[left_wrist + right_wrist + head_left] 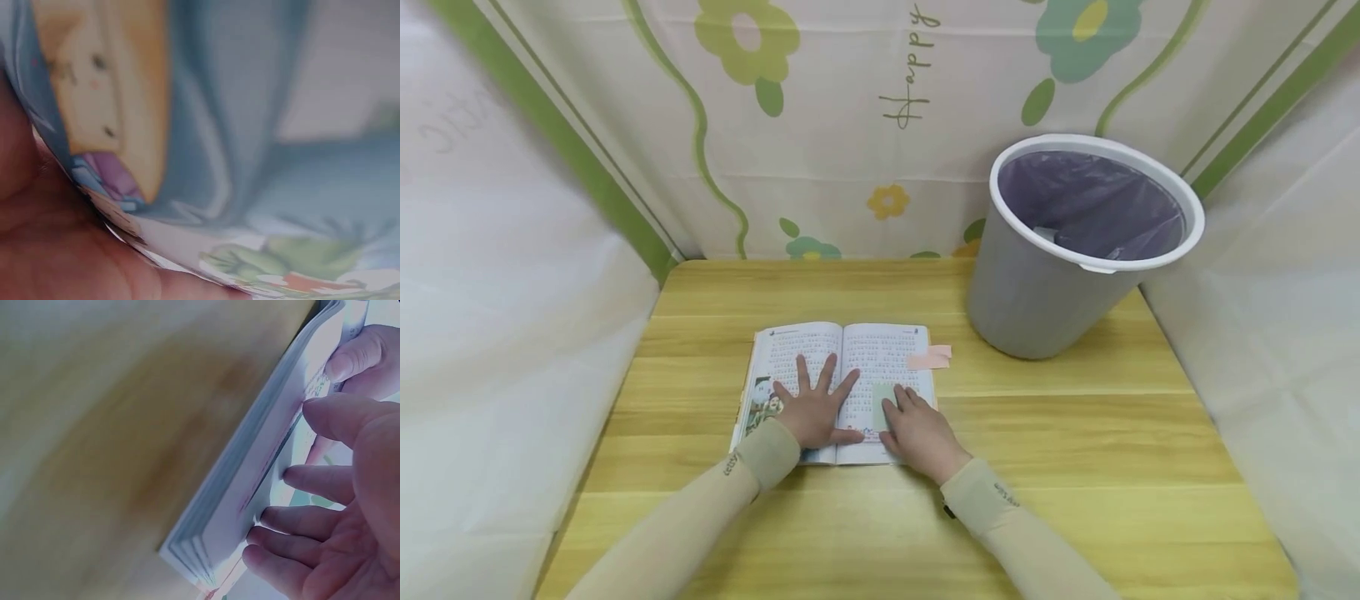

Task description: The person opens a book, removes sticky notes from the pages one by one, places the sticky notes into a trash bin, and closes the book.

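An open book (pixel 876 343) lies on the wooden table, its pages covered in printed text with a picture at the lower left. My left hand (pixel 815 415) presses on the left page with fingers spread, its thumb reaching across the fold. On the right page, the fingertips of my right hand (pixel 922 433) rest over a pale green sticky note (pixel 881 402), hiding part of it. Pink sticky tabs (pixel 929 358) stick out past the right page's edge. In the right wrist view, the fingers press against the book's page (pixel 250 469). Close up in the left wrist view is a blurred illustrated page (pixel 250 112).
A grey bin (pixel 1037 292) with a white rim and dark liner stands at the table's back right. Something pale lies inside it. A flowered curtain (pixel 842 142) hangs behind the table (pixel 700 375), and white cloth (pixel 490 292) hangs at both sides.
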Demonstrator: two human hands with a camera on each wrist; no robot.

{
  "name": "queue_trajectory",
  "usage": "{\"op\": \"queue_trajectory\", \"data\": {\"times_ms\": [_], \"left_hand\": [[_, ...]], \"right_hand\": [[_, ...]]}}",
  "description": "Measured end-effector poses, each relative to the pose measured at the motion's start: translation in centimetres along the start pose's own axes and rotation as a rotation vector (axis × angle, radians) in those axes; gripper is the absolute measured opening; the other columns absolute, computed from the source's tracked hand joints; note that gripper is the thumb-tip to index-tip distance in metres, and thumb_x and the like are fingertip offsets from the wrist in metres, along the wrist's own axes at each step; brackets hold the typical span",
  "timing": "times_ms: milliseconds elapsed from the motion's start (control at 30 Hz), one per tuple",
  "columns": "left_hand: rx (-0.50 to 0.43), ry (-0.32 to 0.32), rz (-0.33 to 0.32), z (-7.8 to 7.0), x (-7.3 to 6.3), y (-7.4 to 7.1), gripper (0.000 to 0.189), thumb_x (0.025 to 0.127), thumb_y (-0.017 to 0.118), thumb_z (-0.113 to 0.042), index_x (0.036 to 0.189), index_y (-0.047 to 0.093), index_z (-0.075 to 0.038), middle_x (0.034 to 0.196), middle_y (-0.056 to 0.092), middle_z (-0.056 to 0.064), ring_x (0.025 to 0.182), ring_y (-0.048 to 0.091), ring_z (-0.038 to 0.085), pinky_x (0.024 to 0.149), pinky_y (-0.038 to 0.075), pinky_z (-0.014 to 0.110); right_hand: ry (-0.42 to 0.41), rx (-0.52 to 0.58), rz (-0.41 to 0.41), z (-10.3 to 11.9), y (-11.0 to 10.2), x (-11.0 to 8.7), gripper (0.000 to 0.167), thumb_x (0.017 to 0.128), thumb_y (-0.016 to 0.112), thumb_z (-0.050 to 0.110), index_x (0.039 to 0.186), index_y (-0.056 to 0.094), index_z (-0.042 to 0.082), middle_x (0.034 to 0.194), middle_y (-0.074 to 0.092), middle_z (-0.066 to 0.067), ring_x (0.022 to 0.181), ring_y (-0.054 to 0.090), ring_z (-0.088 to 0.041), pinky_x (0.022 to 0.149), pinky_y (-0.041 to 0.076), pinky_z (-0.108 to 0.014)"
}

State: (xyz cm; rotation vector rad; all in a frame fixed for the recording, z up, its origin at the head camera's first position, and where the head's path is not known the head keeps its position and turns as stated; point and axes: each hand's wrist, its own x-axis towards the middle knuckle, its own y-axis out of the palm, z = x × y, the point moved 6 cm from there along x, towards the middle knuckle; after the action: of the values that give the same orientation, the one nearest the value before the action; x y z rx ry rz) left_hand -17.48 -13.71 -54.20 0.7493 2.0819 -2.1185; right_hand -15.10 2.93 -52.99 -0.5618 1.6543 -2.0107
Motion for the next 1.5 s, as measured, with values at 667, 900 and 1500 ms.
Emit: {"op": "queue_trajectory", "data": {"times_ms": [667,900,1500], "left_hand": [[-0.023,0.052,-0.211,-1.5,-3.5,-0.3,0.083,0.095,0.045,-0.066,0.158,0.027,-0.015,0.163,0.021,0.009,0.143,0.001,0.055,0.096,0.005,0.086],[-0.067,0.048,-0.279,-1.4,-3.7,0.6,0.089,0.091,0.047,-0.071,0.158,0.028,-0.015,0.163,0.021,0.007,0.144,0.0,0.054,0.097,0.004,0.085],[-0.131,-0.003,-0.336,-1.6,-3.4,1.5,0.093,0.086,0.056,-0.071,0.157,0.03,-0.019,0.161,0.027,0.001,0.145,-0.005,0.051,0.1,-0.001,0.082]], "right_hand": [[-0.02,0.022,-0.071,0.2,-0.5,0.2,0.052,0.094,0.067,0.036,0.134,0.061,0.003,0.141,0.051,-0.025,0.123,0.055,-0.04,0.092,0.053,-0.049],[-0.036,-0.009,-0.077,0.2,-0.3,0.4,0.054,0.094,0.065,0.039,0.133,0.061,0.003,0.137,0.054,-0.025,0.119,0.058,-0.04,0.088,0.055,-0.048],[-0.051,-0.093,-0.091,1.3,-0.1,0.7,0.048,0.092,0.067,0.029,0.127,0.062,-0.002,0.125,0.059,-0.031,0.11,0.062,-0.044,0.085,0.056,-0.048]]}}
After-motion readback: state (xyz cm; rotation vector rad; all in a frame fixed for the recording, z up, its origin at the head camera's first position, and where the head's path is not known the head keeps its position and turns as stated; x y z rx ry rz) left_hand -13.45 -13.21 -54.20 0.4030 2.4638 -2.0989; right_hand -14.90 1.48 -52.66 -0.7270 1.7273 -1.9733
